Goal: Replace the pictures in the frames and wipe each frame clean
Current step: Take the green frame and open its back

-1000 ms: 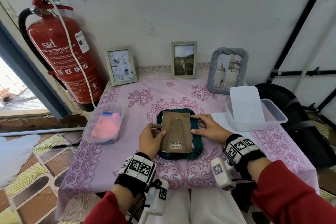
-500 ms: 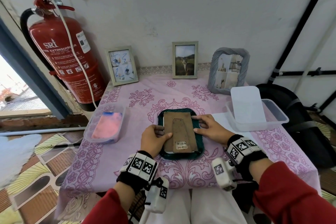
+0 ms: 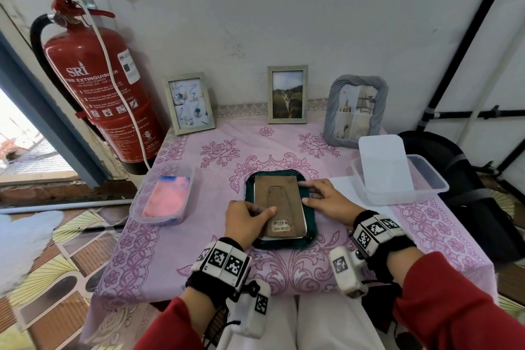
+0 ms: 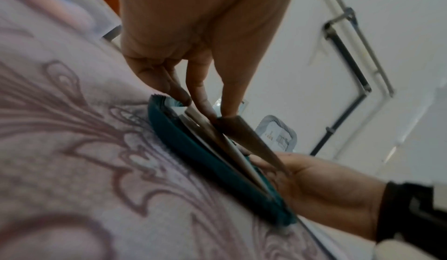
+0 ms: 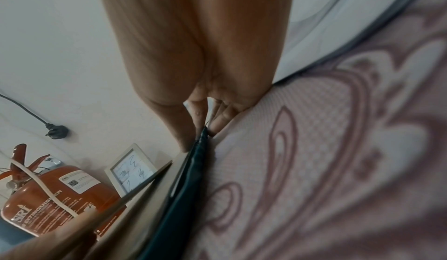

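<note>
Fire extinguisher [image 3: 93, 85] stands at the far left, with a tub of pink cloth [image 3: 164, 197] on the worktop [image 3: 176, 250] beside it. Mid-worktop, a green frame [image 3: 279, 209] lies face down, its brown backing board [image 3: 277, 202] raised at the near end. The left hand [image 3: 245, 220] pinches the board's left edge; the right hand [image 3: 326, 202] spreads its fingers [image 3: 309, 185] on the frame's right edge. Three framed pictures [image 3: 287, 94] stand along the far wall, and a clear tub [image 3: 397, 182] sits on the right.
</note>
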Motion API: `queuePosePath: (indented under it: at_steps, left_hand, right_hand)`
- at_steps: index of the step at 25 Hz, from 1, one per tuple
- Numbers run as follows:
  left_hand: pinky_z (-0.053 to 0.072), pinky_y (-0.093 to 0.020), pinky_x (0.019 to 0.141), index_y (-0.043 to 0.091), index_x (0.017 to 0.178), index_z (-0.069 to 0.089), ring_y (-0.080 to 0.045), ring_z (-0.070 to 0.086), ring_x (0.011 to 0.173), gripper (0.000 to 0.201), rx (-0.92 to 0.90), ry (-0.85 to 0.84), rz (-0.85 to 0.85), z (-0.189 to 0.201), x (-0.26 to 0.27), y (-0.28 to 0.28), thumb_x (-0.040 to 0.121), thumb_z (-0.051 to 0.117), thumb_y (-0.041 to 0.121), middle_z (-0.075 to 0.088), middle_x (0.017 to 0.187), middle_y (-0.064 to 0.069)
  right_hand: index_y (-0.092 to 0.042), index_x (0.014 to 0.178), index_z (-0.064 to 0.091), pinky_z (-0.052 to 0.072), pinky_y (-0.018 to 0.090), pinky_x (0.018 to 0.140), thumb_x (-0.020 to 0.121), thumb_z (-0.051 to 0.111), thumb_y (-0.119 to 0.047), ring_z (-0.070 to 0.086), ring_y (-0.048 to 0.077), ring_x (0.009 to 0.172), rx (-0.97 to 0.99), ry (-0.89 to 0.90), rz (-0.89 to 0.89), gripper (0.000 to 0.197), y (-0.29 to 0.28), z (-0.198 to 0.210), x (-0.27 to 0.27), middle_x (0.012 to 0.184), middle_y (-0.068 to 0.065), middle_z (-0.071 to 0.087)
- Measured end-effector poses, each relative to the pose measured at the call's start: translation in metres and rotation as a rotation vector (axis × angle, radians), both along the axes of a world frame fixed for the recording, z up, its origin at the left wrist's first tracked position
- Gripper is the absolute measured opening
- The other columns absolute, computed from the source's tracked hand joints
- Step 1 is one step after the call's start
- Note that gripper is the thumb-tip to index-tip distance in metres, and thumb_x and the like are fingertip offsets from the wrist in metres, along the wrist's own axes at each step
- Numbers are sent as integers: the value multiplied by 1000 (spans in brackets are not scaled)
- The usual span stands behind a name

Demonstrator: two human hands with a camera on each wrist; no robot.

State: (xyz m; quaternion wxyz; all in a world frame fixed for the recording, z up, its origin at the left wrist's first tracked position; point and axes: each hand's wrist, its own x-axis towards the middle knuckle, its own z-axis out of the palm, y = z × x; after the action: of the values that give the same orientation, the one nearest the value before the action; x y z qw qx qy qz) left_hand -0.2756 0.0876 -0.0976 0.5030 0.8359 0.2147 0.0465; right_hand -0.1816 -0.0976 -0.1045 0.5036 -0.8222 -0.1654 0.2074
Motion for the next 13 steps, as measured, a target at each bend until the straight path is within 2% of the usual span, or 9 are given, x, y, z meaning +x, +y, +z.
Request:
queuePosePath:
  at_steps: [2,5,7,10,13]
  left_hand:
    - [54,-46,84,1,80,72,-32,66,91,27,-89,-27,43,1,0,5,76,76,28,68,94,-21]
    - [54,-45,85,0,81,73,-32,66,92,26,-81,-49,54,1,-1,11,76,76,25,70,89,-21]
    - [55,-45,84,-3,83,72,-33,68,89,24,-148,-55,59,2,-2,11,78,75,21,71,88,-22]
    - [57,-37,77,0,79,70,-28,69,79,20,-173,-87,67,3,-4,14,79,74,19,72,85,-20]
    - [52,-28,67,3,81,68,-22,64,75,17,-119,-142,115,2,-7,23,79,73,20,69,82,-13]
  right_hand:
    - [-10,134,46,29,23,111,87,62,-6,43,20,125,8,5,3,49,-1,-1,0,133,15,32]
    - [-13,133,46,29,24,111,82,69,-10,43,14,118,-11,-7,38,56,-3,-2,0,131,11,32]
    - [-13,133,45,29,24,112,81,70,-10,42,13,117,-17,-14,42,58,-2,-2,0,131,11,32]
    - [-13,133,46,28,26,113,81,70,-9,43,17,122,-21,-16,40,58,-2,0,-1,132,12,31]
    - [-13,134,45,28,26,113,82,69,-9,42,17,122,-27,-1,37,57,-2,0,-1,134,11,30]
